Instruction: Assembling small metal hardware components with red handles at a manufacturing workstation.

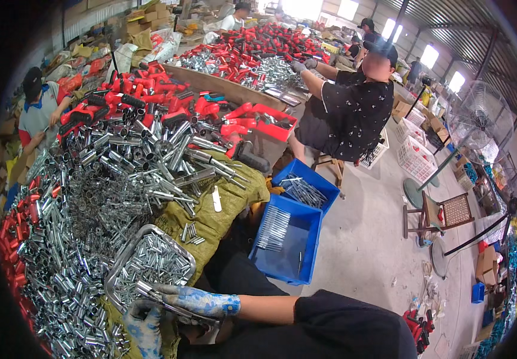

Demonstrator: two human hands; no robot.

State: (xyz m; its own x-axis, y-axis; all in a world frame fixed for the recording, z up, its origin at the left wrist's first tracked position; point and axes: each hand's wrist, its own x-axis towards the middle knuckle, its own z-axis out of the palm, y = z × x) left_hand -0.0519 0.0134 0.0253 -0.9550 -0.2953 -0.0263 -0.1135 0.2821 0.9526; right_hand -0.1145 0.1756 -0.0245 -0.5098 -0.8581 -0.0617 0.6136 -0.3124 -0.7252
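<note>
- Count: two blue bins (285, 258), one metal tray (113, 276), one red bin (270, 130), one wooden chair (448, 213); loose metal parts (100, 191) too many to tally.
- Surface: yellow woven sacking (234, 203) beyond my grips, partly under the heap.
- Room: grey concrete floor (360, 239) off to their right; corrugated roof (458, 15) overhead.
- Right grip (195, 301): gloved, closed around a metal tube (145, 288), whose near end projects past my fingertips.
- Left grip (143, 328): gloved, just beside the tube; cannot tell whether spread or pinching.
- Tray lies just beyond both grips; blue bins farther, rightward.
</note>
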